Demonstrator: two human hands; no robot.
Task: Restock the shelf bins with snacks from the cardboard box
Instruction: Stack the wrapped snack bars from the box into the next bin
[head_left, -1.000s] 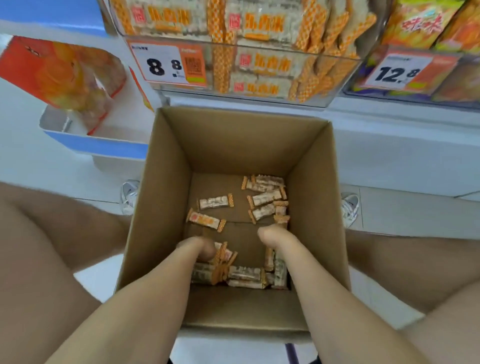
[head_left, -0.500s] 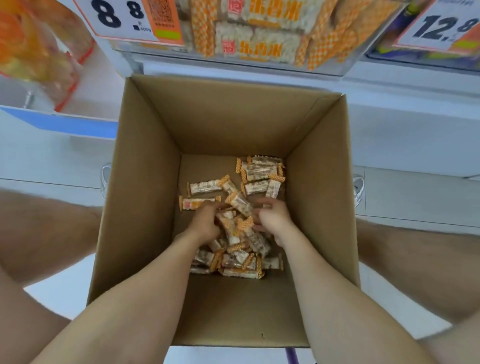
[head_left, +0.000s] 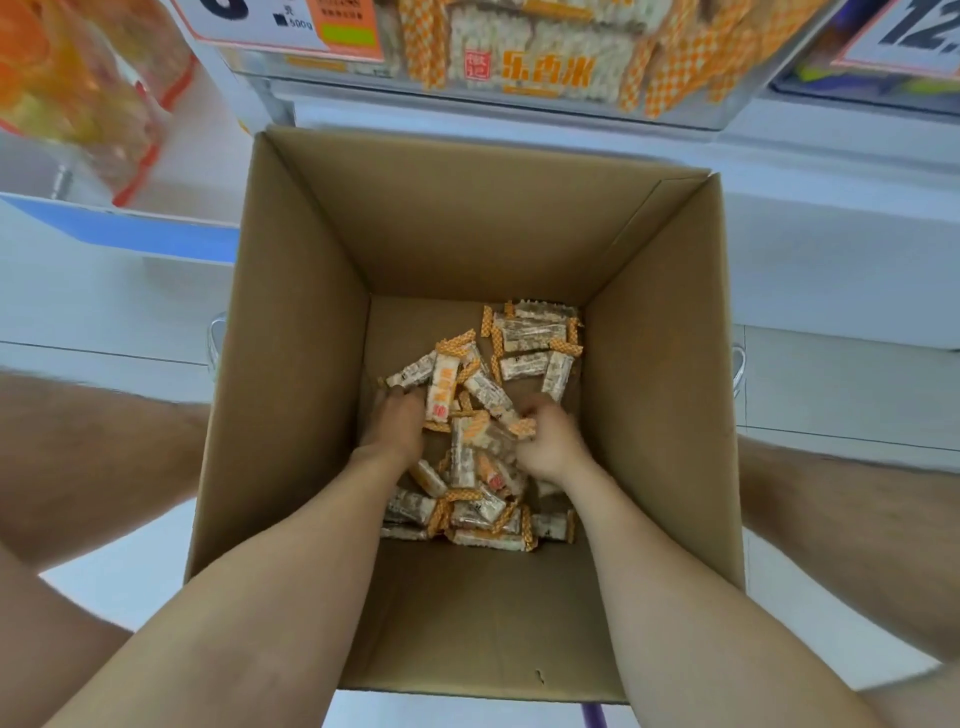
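deep in the cardboard box (head_left: 291, 364), our left hand (head_left: 395, 431) and right hand (head_left: 548, 441) curl fingers round snack bars (head_left: 441, 387)

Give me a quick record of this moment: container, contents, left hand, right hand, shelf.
container: cardboard box, open at the top, below the shelf
contents: snack bars, loose on the box bottom
left hand: down in the pile, fingertips hidden among the bars
right hand: in the pile, fingers curled on bars
shelf: shelf bin above the box, holding orange-checked packs
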